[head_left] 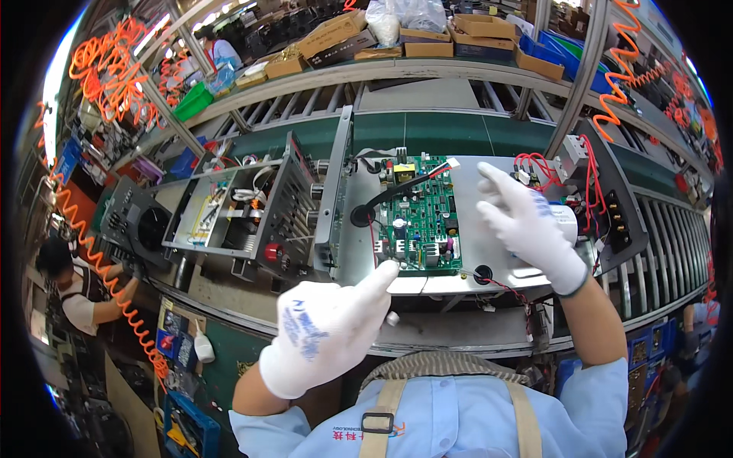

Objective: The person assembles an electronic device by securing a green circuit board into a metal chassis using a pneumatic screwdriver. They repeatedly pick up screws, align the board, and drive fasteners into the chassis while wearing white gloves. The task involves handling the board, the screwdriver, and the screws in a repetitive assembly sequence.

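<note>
An open metal chassis (pixel 355 267) lies before me, with a green circuit board (pixel 427 214) fixed inside it. My left hand (pixel 324 328), in a white glove, is at the chassis's near edge, its forefinger reaching to the board's near left corner. Its other fingers are curled, and a small pale tip shows beneath them; what it is I cannot make out. Over the chassis's right half hovers my gloved right hand (pixel 527 221), fingers stretched out and holding nothing. It partly covers a white cylinder (pixel 565 221). A black-sleeved cable with a white connector (pixel 453 163) rises across the board.
To the left stands another open unit (pixel 229 206) with a dark front panel. Red wires (pixel 592 179) cluster by the chassis's right panel. Metal rollers (pixel 664 237) run rightward. Cardboard boxes (pixel 427 46) line the shelf behind. Orange coiled hoses (pixel 107 267) hang at both sides; a co-worker (pixel 84 298) is at far left.
</note>
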The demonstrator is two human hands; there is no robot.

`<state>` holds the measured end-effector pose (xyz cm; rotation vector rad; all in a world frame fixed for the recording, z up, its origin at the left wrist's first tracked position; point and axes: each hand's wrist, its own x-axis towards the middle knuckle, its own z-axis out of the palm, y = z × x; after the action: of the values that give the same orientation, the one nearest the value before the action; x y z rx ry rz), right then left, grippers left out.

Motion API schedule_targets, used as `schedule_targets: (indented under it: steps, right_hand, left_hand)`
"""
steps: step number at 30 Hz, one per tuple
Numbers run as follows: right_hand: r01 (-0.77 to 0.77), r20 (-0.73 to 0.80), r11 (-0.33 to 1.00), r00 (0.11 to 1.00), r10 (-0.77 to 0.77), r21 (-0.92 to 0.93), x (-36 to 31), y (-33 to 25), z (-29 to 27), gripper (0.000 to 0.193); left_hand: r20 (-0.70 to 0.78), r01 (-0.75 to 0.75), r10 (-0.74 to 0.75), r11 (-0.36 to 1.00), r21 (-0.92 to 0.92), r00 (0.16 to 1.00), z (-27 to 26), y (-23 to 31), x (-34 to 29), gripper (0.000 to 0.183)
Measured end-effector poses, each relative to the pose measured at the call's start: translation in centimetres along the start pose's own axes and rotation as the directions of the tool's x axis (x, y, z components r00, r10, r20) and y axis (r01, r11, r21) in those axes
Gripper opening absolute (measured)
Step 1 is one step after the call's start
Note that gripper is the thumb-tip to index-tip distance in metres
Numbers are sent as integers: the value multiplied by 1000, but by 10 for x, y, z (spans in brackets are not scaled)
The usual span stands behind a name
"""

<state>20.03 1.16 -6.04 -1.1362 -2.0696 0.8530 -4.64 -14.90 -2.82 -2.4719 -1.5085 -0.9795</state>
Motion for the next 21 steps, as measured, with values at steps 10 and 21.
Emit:
schedule_targets:
  steps: [10, 21]
  right_hand:
    - [-457, 150, 872, 888, 435, 172, 53, 21, 44, 71]
    - [40, -202, 664, 965, 169, 747, 58, 25, 67, 25]
  left_hand:
    - [180, -133, 71, 924, 359, 981, 9, -29, 118, 32]
    - [317, -47, -99, 906, 421, 943, 44, -67, 165, 20]
